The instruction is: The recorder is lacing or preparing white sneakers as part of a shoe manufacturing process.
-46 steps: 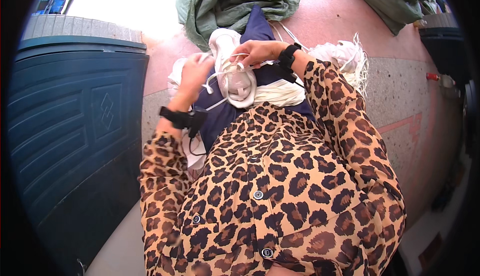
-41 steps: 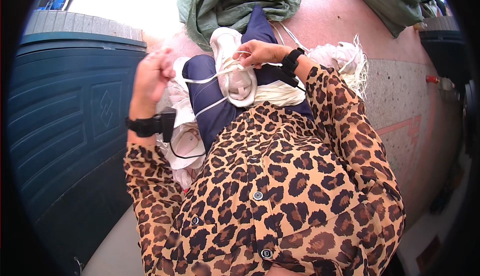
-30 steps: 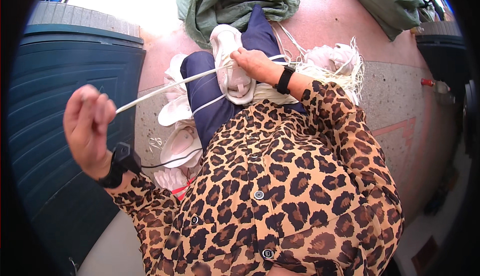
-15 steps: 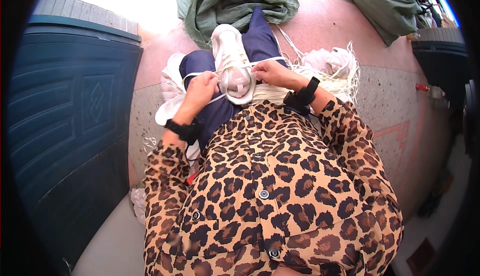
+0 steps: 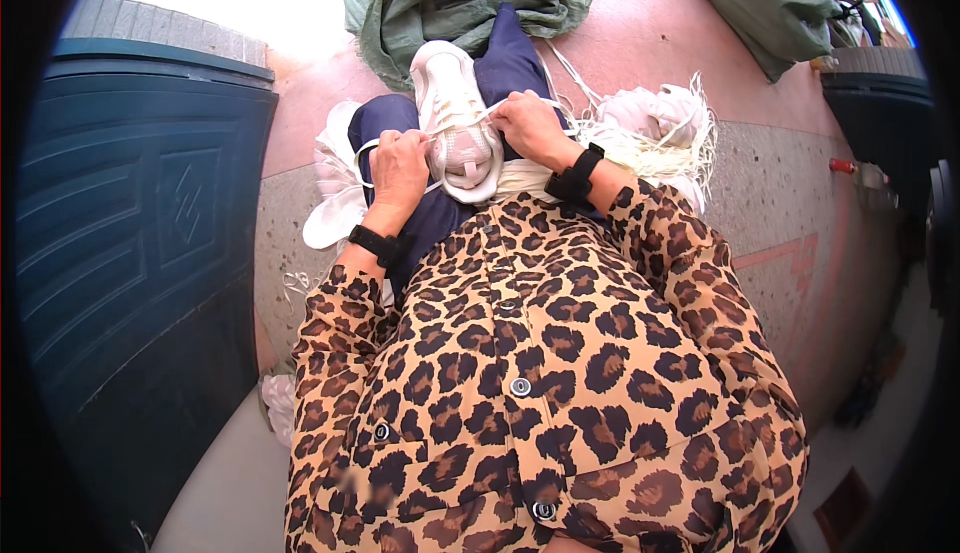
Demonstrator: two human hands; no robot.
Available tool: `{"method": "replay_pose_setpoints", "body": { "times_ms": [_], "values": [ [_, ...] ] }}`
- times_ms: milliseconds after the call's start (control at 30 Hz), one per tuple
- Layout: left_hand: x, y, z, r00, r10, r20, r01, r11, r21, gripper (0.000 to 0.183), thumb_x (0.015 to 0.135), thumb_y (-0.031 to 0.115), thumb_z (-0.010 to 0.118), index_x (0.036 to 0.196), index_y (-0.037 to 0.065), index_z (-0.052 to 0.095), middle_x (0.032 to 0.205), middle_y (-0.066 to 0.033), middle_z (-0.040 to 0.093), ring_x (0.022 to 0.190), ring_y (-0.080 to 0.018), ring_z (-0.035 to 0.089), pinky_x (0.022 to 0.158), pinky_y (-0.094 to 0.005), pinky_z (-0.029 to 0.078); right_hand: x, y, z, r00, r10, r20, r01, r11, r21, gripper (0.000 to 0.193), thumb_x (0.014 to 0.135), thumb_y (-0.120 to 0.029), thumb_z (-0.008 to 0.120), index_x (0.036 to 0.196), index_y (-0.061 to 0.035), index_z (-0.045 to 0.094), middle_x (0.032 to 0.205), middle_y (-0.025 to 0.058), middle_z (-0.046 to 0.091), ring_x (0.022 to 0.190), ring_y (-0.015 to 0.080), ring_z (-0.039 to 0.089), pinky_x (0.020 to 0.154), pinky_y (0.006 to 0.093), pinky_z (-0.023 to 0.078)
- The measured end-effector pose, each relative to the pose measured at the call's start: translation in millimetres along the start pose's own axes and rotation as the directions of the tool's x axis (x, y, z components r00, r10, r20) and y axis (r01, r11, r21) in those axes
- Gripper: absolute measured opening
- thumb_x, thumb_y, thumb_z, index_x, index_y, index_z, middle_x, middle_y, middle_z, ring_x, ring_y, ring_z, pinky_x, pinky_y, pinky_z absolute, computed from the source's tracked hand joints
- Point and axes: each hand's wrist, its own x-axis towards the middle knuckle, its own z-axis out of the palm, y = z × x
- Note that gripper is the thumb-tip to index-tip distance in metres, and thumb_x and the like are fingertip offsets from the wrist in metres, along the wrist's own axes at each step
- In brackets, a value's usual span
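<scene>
Blue panelling covered the door [image 5: 140,203], well to the left of the white shoe [image 5: 465,147], and closer in, past your navy trousers [image 5: 384,113], pale shoes [image 5: 335,221] lay left of that same shoe. Now to your left hand [image 5: 400,168], right by the shoe's left edge: fingers curled in, apparently gripping white lace [image 5: 484,113], a loop bowing out to the left! Centre stage, the shoe itself rested on your lap, its opening seemingly toward you. Rows of lace crossed its middle, so that part looked done; what seemed left was the slack stretched over the shoe between your hands, no finished bow in sight. Whether every eyelet was filled, you couldn't tell. At the shoe's right edge came your right hand [image 5: 530,129], thumb and fingers pinched on the lace. Just right of the shoe sat a cream bundle [image 5: 522,180], and farther right, a heap of pale shoes and stringy laces [image 5: 660,118].
</scene>
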Motion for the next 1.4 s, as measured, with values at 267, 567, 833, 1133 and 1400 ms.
{"method": "replay_pose_setpoints", "body": {
  "times_ms": [267,567,833,1133,1400],
  "values": [
    [6.1,12.9,-7.1,0.98,0.195,-0.042,-0.175,0.943,0.283,0.005,0.069,0.01,0.058,0.071,0.006,0.061,0.074,-0.0087,0.058,0.083,-0.0264,0.052,0.068,-0.0398,0.041,6.3,-12.2,1.9,0.99,-0.12,0.08,0.138,0.949,-0.285,0.01,0.073,-0.012,0.057,0.076,-0.0092,0.067,0.078,0.0108,0.06,0.08,0.0287,0.055,0.072,0.0383,0.044],
    [20.4,31.6,-7.5,0.944,0.321,0.08,-0.325,0.855,0.404,0.005,0.068,0.008,0.056,0.071,0.006,0.059,0.075,-0.0079,0.058,0.08,-0.0249,0.051,0.067,-0.0365,0.04,9.6,-12.7,-2.3,0.997,-0.043,-0.062,0.029,0.977,-0.211,0.01,0.073,-0.016,0.062,0.072,-0.007,0.065,0.073,0.0081,0.06,0.079,0.0263,0.056,0.069,0.0388,0.044],
    [19.7,33.9,-1.2,0.902,0.413,0.128,-0.419,0.765,0.489,0.005,0.069,0.01,0.055,0.069,0.006,0.059,0.075,-0.0074,0.057,0.082,-0.0234,0.049,0.067,-0.0344,0.039,-1.8,-24.0,-13.6,0.993,-0.122,0.001,0.111,0.903,-0.415,0.025,0.076,-0.031,0.063,0.069,-0.0072,0.066,0.075,0.0089,0.06,0.082,0.0249,0.055,0.071,0.0391,0.041],
    [3.7,39.1,-15.2,0.965,0.258,0.052,-0.256,0.872,0.417,0.014,0.073,0.022,0.062,0.073,0.008,0.06,0.076,-0.0059,0.059,0.084,-0.0224,0.051,0.067,-0.0357,0.039,-8.0,-22.6,-10.6,0.997,-0.025,0.076,0.048,0.944,-0.326,0.023,0.081,-0.025,0.056,0.075,-0.0038,0.064,0.083,0.0123,0.059,0.09,0.0267,0.053,0.074,0.0413,0.04],
    [4.1,14.5,-4.5,1.0,-0.003,-0.008,0.004,0.999,0.051,0.012,0.076,0.015,0.058,0.074,0.004,0.059,0.08,-0.0131,0.061,0.09,-0.0323,0.053,0.069,-0.0463,0.044,9.7,2.7,-3.2,0.981,-0.17,0.091,0.176,0.982,-0.066,0.016,0.079,-0.017,0.055,0.079,-0.0035,0.063,0.082,0.0156,0.06,0.082,0.0334,0.057,0.072,0.0446,0.045]
  ]
}}
